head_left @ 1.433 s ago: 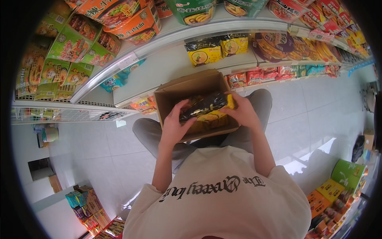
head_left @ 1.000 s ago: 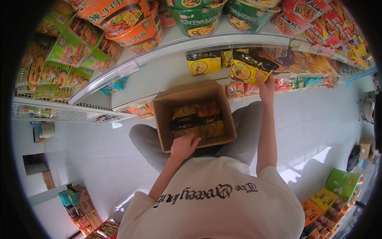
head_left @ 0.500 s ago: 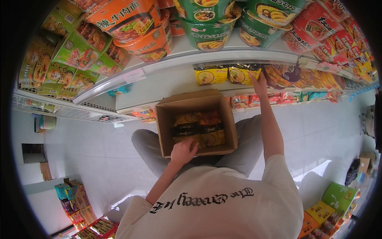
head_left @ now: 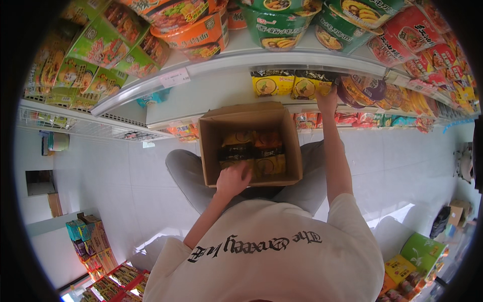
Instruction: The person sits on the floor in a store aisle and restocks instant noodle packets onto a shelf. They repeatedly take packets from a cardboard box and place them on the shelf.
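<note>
My right hand [head_left: 326, 100] reaches up to the shelf, its fingers closed at the right end of a row of yellow-and-black instant noodle packets [head_left: 271, 85]. It grips the end packet [head_left: 307, 86], and the fingertips are partly hidden. On my lap stands an open cardboard box [head_left: 251, 113], holding several yellow and orange noodle packets [head_left: 270, 164] with black bands. My left hand [head_left: 234, 180] is bent over the near rim of this box, thumb to the right, its fingers curled inside and partly hidden.
Above the packets runs a shelf edge [head_left: 226, 68] carrying orange noodle bowls [head_left: 196, 38] and green noodle bowls [head_left: 279, 30]. Purple-lidded bowls [head_left: 367, 88] stand just right of my right hand. Low on the left is a stack of packaged goods [head_left: 93, 241].
My right hand has closed in on the end packet at the shelf. My view has shifted slightly, so the shelf sits a little higher. My left hand stays at the box rim.
</note>
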`<state>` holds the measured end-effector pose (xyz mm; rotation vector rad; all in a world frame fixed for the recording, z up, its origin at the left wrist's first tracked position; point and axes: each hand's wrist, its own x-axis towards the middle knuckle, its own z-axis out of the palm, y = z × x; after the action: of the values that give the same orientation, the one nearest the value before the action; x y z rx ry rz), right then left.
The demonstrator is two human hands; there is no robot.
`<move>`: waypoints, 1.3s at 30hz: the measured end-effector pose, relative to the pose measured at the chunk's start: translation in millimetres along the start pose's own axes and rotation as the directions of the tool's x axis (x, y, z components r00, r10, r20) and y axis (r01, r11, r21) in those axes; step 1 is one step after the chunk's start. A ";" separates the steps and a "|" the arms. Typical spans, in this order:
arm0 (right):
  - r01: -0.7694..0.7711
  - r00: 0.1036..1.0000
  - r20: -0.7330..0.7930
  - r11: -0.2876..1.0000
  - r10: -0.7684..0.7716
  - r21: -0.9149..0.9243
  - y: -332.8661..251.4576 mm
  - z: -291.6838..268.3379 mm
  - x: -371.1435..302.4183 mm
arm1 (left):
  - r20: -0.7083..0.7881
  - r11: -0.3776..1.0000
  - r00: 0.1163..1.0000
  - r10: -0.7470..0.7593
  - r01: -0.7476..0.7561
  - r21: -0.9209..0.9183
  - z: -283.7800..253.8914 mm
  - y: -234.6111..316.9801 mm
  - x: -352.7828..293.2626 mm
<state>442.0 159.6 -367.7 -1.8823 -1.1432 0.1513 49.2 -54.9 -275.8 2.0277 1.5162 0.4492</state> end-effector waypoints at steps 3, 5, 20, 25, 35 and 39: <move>0.124 0.990 0.043 0.981 -0.132 0.150 -79.6 -31.3 -57.2 | -0.021 1.000 1.000 -0.006 0.006 -0.006 2.7 -2.6 -3.4; 0.036 0.926 0.344 0.944 -0.155 0.329 -124.9 -60.6 -103.4 | -0.005 1.000 1.000 -0.008 0.008 0.000 2.3 -2.6 -4.7; 0.325 0.563 0.778 0.940 -0.279 0.102 -161.0 -104.8 -270.3 | 0.245 0.976 0.969 0.031 -0.083 0.203 6.5 -43.6 55.2; 0.315 0.545 0.792 0.942 -0.277 0.113 -159.7 -105.8 -273.5 | 0.554 0.921 0.812 -0.182 -0.056 0.385 55.3 -97.4 95.2; 0.275 0.553 0.799 0.957 -0.235 0.091 -164.6 -107.4 -275.5 | 0.475 0.823 0.841 -0.259 -0.065 0.564 85.7 -117.9 82.2; 0.260 0.562 0.795 0.961 -0.227 0.091 -158.7 -104.1 -276.4 | 0.549 0.833 0.791 -0.270 -0.094 0.545 75.9 -105.0 85.9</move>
<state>235.9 -89.2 -278.1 -1.6621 -2.0172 0.9121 38.7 30.0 -405.6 2.1730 1.3923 -0.7316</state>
